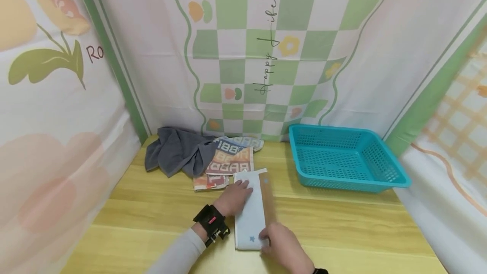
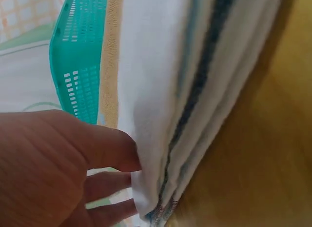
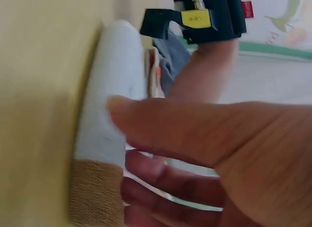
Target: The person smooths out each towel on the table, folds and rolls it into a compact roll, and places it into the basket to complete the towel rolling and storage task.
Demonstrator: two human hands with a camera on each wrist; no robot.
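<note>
With your left hand (image 1: pixel 236 196) flat and your right hand's (image 1: pixel 281 240) fingers pinching the near edge of the folded white towel (image 1: pixel 251 217) lying mid-surface (image 1: pixel 342 227), lifting unevenly could let its stacked layers slide apart.

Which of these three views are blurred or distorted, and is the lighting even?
Head view: sharp, evenly lit, wide-angle bending at the edges; folded towel and teal basket read clearly. Left wrist view: close, soft, towel layers smeared. Right wrist view: blurriest, with the right hand filling the frame.
</note>
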